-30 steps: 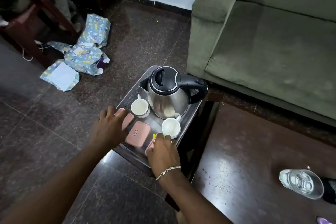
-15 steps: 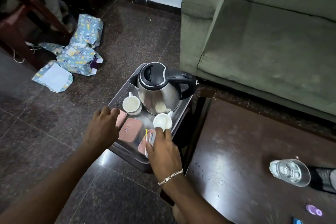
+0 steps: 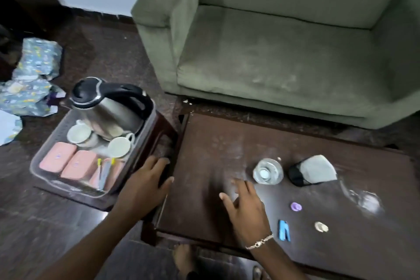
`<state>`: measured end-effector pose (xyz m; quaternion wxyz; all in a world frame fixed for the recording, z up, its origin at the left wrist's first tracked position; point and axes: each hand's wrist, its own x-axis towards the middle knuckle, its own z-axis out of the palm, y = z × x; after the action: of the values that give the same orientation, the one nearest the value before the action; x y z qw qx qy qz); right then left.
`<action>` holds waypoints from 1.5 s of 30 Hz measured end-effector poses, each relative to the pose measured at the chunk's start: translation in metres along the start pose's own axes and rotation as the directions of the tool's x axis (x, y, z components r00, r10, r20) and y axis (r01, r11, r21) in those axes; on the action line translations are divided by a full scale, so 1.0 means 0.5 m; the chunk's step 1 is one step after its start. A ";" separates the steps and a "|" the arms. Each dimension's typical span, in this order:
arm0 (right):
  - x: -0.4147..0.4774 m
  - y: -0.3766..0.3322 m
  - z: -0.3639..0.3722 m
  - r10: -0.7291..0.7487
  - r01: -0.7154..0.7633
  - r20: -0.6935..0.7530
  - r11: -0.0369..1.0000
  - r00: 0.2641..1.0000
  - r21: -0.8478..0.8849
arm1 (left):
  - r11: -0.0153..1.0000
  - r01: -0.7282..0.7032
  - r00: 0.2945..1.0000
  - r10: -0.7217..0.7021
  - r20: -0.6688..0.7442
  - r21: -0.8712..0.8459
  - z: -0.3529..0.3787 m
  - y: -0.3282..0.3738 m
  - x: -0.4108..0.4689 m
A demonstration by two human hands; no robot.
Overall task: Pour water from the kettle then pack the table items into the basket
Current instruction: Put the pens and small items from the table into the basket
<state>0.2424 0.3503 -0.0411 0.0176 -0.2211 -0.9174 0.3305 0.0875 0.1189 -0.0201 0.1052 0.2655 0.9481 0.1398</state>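
Observation:
A grey plastic basket (image 3: 36, 167) on a small dark stool holds a steel kettle (image 3: 106, 107) with a black lid and handle, two white cups (image 3: 78, 132) (image 3: 119, 146), pink boxes (image 3: 58, 159) and yellow-tipped utensils (image 3: 100, 171). My left hand (image 3: 145, 180) hovers open just right of the basket's near corner, over the gap beside the table. My right hand (image 3: 244, 203) is open with spread fingers over the dark wooden table (image 3: 216, 154), empty. A clear glass (image 3: 268, 170) stands on the table just beyond the right hand's fingertips.
On the table lie a grey and black cloth pouch (image 3: 312, 173), a purple cap (image 3: 296, 206), a blue clip (image 3: 284, 229), a small pale round piece (image 3: 321, 226) and a second clear glass (image 3: 363, 198). A green sofa (image 3: 284, 52) stands behind. Crumpled patterned paper (image 3: 34, 79) lies on the floor at left.
Both hands left the basket and swung right, the right one out over the table toward the glass. The view turned right, so more of the table shows.

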 end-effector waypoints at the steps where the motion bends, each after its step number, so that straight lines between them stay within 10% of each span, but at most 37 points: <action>1: -0.016 0.045 -0.024 0.029 -0.029 -0.009 1.000 1.000 -0.003 | 1.000 -0.005 0.999 0.006 0.043 -0.027 0.029 0.042 -0.002; 12: -0.121 0.442 -0.196 0.353 -0.355 -0.044 0.920 0.935 -0.165 | 0.968 0.169 0.927 -0.092 0.364 -0.187 0.364 0.520 -0.029; 22: -0.114 0.582 -0.188 0.285 -0.262 0.070 0.936 0.956 -0.235 | 0.942 0.324 0.900 -0.278 0.337 -0.088 0.522 0.692 -0.059; 30: -0.114 0.502 -0.170 0.261 -0.254 0.020 0.950 0.965 -0.181 | 0.962 0.241 0.943 -0.201 0.264 -0.127 0.472 0.606 -0.069; 45: 0.032 -0.126 -0.002 -0.122 0.103 0.083 0.974 0.989 0.204 | 0.914 0.338 0.910 -0.379 -0.169 -0.226 -0.014 0.064 -0.077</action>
<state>0.2034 0.3145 -0.0031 0.0149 -0.1500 -0.8906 0.4291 0.1331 0.1231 0.0015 0.0540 0.0586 0.9685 0.2358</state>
